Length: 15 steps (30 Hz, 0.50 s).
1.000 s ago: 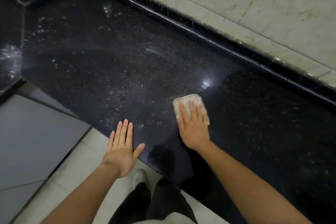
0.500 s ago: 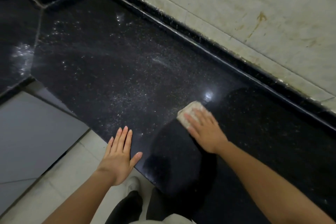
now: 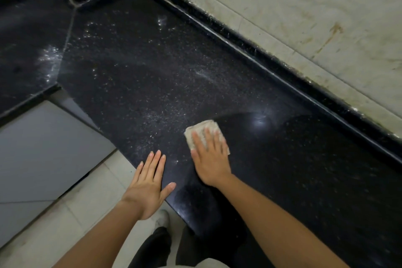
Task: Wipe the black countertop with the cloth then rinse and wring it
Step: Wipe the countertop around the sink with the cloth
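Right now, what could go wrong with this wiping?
The right hand presses the cloth flat, without a grip, so the cloth may slide out or bunch. A stroke toward the front edge could push the white specks onto the floor. The left hand, at the unwiped countertop edge, may smear it.

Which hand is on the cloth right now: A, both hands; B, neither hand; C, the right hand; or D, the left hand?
C: the right hand lies flat with straight fingers on the cloth on the black countertop, while the left hand is spread at the counter's front edge, apart from the cloth.
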Each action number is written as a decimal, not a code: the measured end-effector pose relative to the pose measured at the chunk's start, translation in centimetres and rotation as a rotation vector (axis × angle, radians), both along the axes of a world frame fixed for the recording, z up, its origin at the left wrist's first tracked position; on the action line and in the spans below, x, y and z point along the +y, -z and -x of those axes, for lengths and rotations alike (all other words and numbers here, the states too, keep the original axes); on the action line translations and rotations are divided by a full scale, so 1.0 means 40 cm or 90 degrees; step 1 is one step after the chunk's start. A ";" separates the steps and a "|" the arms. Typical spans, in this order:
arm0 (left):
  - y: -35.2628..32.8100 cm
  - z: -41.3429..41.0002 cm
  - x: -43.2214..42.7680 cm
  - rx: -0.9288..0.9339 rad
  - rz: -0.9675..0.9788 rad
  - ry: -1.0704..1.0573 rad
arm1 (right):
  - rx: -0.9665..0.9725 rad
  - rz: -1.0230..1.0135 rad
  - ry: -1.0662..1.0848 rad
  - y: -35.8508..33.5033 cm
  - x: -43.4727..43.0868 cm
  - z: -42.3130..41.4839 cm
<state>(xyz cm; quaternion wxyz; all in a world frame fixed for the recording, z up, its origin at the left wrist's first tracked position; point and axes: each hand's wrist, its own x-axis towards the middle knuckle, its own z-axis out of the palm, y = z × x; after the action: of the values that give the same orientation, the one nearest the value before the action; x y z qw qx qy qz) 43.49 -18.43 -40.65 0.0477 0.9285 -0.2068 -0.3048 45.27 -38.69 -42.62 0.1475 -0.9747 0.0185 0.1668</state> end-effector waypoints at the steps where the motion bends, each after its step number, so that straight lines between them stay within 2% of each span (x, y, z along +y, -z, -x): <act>1: -0.001 0.000 -0.001 0.002 0.003 -0.002 | 0.003 -0.003 -0.055 -0.003 0.005 0.019; 5: -0.005 0.001 -0.003 0.006 0.010 -0.014 | -0.003 -0.021 -0.300 -0.013 -0.078 0.071; 7: -0.003 0.002 -0.003 -0.001 0.001 -0.013 | -0.019 0.058 -0.312 -0.001 -0.144 0.069; 11: -0.001 0.004 -0.004 -0.004 -0.007 -0.012 | -0.008 0.121 -0.042 -0.004 -0.282 0.021; 15: 0.001 0.005 -0.005 -0.014 -0.007 -0.014 | 0.029 0.051 0.289 -0.025 -0.309 -0.040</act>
<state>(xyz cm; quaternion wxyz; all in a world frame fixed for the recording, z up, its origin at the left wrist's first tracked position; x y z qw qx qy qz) 43.27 -18.65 -40.67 0.0439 0.9342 -0.1951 -0.2955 46.87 -51.03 -41.64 0.1421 -0.9467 0.2469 0.1503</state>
